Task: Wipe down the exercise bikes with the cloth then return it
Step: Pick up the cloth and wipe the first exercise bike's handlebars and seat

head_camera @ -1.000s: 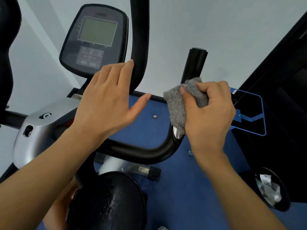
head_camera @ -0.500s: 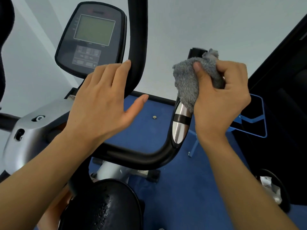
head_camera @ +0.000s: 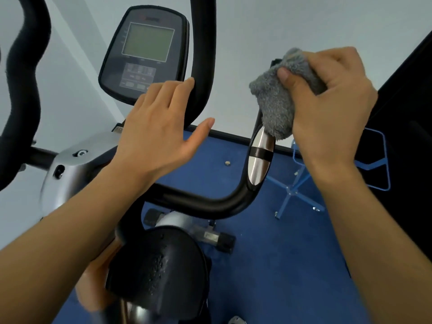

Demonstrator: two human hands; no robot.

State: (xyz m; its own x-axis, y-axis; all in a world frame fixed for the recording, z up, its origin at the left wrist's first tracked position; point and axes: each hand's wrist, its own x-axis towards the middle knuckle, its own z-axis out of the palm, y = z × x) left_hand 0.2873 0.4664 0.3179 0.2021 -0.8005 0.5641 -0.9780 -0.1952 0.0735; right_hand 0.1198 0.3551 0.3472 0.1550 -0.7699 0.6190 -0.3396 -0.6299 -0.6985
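While my right hand (head_camera: 327, 108) curls round the one fuzzy grey cloth (head_camera: 275, 106), wrapped over the upright tip of the tubular black handlebar (head_camera: 203, 202) just above its two shiny metal plates (head_camera: 259, 157), I see my left hand (head_camera: 159, 136) flat, fingers straight, holding nothing, beside the handlebar's centre post (head_camera: 203, 54). One rounded console (head_camera: 145, 52) sits behind that post.

left hand (head_camera: 159, 127): flat, fingers straight and close together, thumb spread out to the right, back toward the camera
left forearm (head_camera: 70, 230): bare, reaching up from the lower left, wrist straight
right hand (head_camera: 327, 101): curled round a grey cloth (head_camera: 273, 106), thumb pressed on its front
right forearm (head_camera: 364, 218): bare, rising from the lower right
relative height: right hand higher than the left, well apart
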